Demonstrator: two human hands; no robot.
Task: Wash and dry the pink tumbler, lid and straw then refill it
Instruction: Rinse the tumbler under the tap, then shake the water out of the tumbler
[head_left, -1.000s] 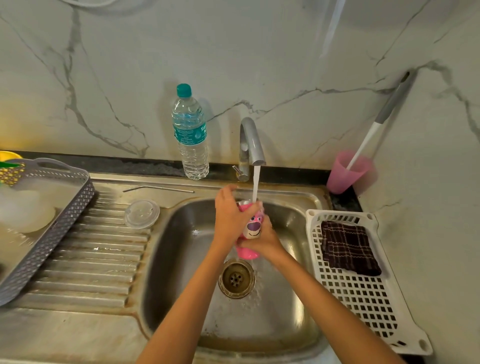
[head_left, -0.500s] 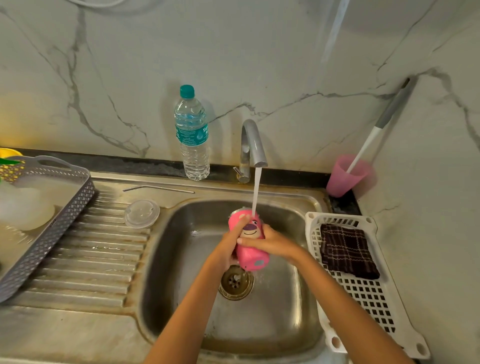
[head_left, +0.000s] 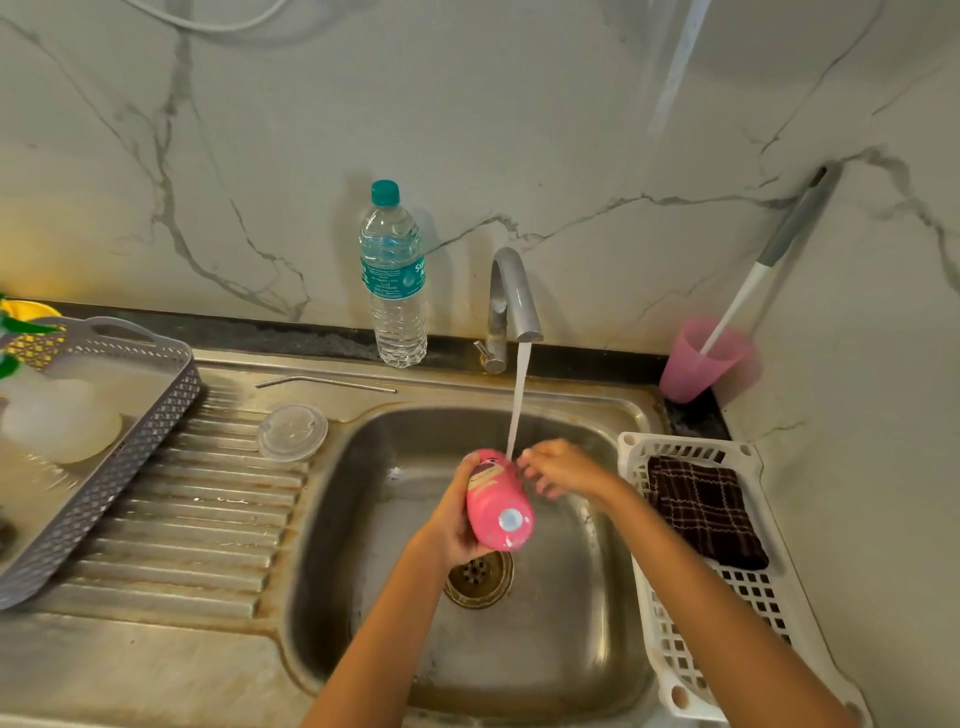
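pink tumbler (head_left: 500, 501) tipped under tap (head_left: 511, 293), gripped by left hand (head_left: 453, 522), right hand (head_left: 565, 470) blurry, loose, holding nothing, bottle (head_left: 393, 275) label only shows "Su"

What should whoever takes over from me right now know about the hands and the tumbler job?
Left hand grips the pink cartoon-printed tumbler, tilted under the running tap over the steel sink.
Right hand holds nothing, fingers loose beside its mouth.
Clear round lid lies on the drainboard; thin metal straw on the sink's back ledge.
Tumbler rinse under way. Left: lid and straw if unwashed, drying all, refill.
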